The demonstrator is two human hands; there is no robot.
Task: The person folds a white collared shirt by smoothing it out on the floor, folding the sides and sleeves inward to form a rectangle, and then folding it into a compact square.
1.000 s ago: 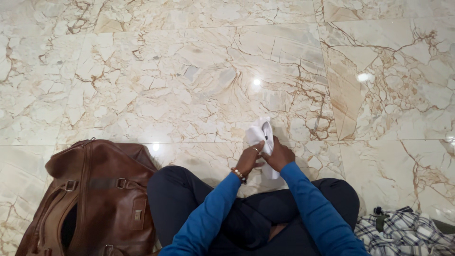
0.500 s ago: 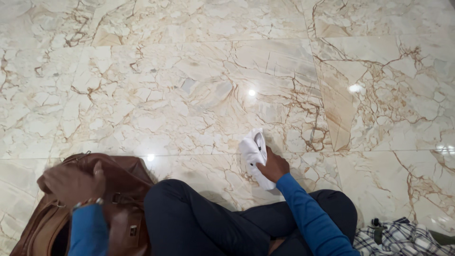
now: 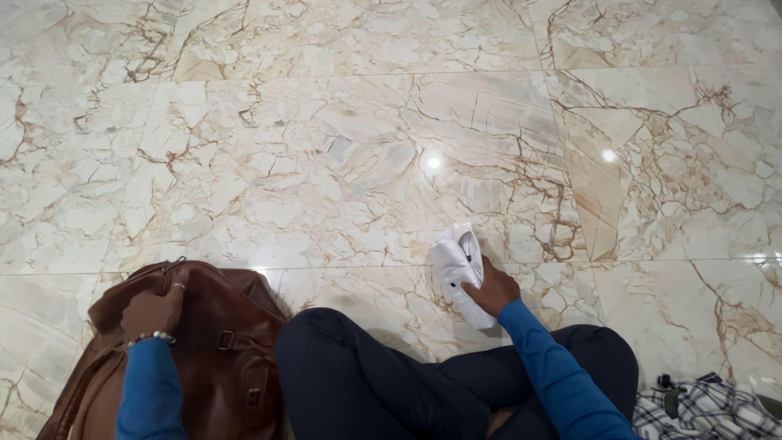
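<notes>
Seated on marble floor (image 3: 326, 163), I clamp my right hand (image 3: 493, 292) around a rolled white garment (image 3: 459, 265) beside my knee while my left hand (image 3: 153, 310) grips the brown leather bag (image 3: 220, 350); opening it looks next.

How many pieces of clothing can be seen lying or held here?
2. A rolled white garment is held in the right hand; a plaid shirt lies at the bottom right, partly cut off. The brown leather bag may hide more.

One brown bag (image 3: 204, 350), one white cloth (image 3: 458, 265), one plaid garment (image 3: 705, 411).
</notes>
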